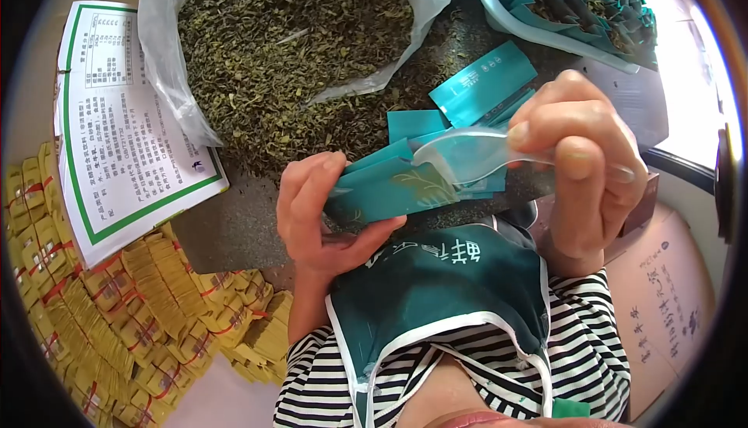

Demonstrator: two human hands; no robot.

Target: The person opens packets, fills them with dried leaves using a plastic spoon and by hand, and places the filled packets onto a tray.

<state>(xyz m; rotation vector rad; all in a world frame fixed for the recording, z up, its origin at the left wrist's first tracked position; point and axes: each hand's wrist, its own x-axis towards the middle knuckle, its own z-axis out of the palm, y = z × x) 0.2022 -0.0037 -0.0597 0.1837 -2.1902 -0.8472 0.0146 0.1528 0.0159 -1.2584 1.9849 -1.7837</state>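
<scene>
Pouch [389, 190] above the bench's [222, 229] near edge looks light and easily creased, best held by its sides, where left fingers [306, 183] curl snugly, while right fingers [578, 155] pinch a scoop [471, 157].

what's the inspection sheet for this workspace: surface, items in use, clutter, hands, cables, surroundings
Surface: dark tabletop, loose leaf bits beside the bag
Items in use: teal packet; translucent scoop at its mouth; dried leaves in clear plastic bag
Clutter: flat teal packets; printed sheet; tub of filled packets
Hands: left hand holds the packet, right hand the scoop
Cables: nothing seen
Surroundings: bundled yellow packets; pink object with writing
</scene>
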